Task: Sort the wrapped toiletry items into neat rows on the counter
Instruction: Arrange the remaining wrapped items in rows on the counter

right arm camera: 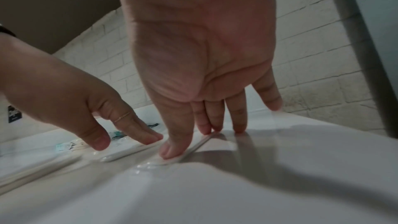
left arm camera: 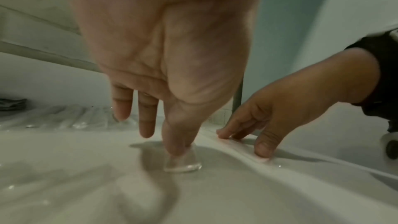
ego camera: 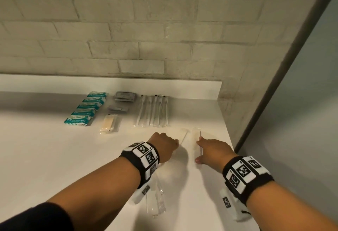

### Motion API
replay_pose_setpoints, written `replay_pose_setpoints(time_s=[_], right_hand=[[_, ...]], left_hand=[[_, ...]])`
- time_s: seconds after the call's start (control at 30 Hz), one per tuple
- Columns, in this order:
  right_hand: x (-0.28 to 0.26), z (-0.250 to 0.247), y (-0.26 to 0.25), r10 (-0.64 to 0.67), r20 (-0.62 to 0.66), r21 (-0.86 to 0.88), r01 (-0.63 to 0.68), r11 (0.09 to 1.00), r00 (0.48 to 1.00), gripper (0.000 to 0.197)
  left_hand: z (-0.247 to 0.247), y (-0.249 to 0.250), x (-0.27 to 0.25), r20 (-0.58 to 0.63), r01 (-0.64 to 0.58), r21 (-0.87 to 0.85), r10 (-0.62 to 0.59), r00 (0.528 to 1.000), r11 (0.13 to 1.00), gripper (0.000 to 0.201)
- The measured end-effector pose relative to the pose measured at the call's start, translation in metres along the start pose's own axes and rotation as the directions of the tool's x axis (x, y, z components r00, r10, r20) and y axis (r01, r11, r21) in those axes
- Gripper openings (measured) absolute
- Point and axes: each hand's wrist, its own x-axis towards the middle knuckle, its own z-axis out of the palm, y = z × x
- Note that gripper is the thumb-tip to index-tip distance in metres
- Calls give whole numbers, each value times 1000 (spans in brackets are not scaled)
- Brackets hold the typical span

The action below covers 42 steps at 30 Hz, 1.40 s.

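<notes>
On the white counter [ego camera: 54, 157], nearest, clear-wrapped items [ego camera: 157, 203] lie under the left forearm. The left hand [ego camera: 165, 145] presses straight fingertips [left arm camera: 172, 149] on a clear-wrapped toothbrush [ego camera: 183, 136]; the right hand [ego camera: 213, 151] presses flat fingers [right arm camera: 170, 151] on another wrapped toothbrush [ego camera: 196, 139] just beside it. Beyond lie a row of wrapped toothbrushes [ego camera: 152, 111], one beige comb packet [ego camera: 108, 123], two stacks of grey sachets [ego camera: 122, 100] and five teal packets [ego camera: 86, 109]; their print is unreadable.
</notes>
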Motion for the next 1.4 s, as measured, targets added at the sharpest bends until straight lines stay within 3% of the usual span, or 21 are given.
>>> replay_pose_setpoints(time_s=[0.6, 0.8, 1.1, 1.2, 1.27, 1.33, 1.4], right_hand=[[112, -44, -1, -22, 38, -99, 26, 995, 999, 74], [131, -41, -1, -2, 41, -50, 4, 999, 999, 72], [133, -40, -1, -40, 40, -62, 43, 997, 998, 70], [121, -45, 0, -39, -27, 186, 43, 982, 999, 77], [101, -49, -4, 3, -114, 308, 33, 951, 994, 70], [75, -46, -22, -9, -163, 195, 41, 980, 987, 59], [40, -39, -56, -160, -122, 81, 171, 982, 980, 56]], left_hand=[[-26, -41, 105, -105, 88, -19, -89, 990, 996, 49], [-26, -53, 119, -111, 112, -124, -126, 986, 986, 45], [-26, -57, 124, -86, 133, -181, -150, 985, 975, 52], [-28, -58, 115, -125, 118, -157, -138, 982, 980, 57], [-29, -63, 104, -188, 115, -223, -158, 969, 968, 59], [-28, -69, 94, -239, 111, -291, -184, 953, 950, 58], [-26, -76, 86, -268, 123, -302, -208, 941, 945, 53]])
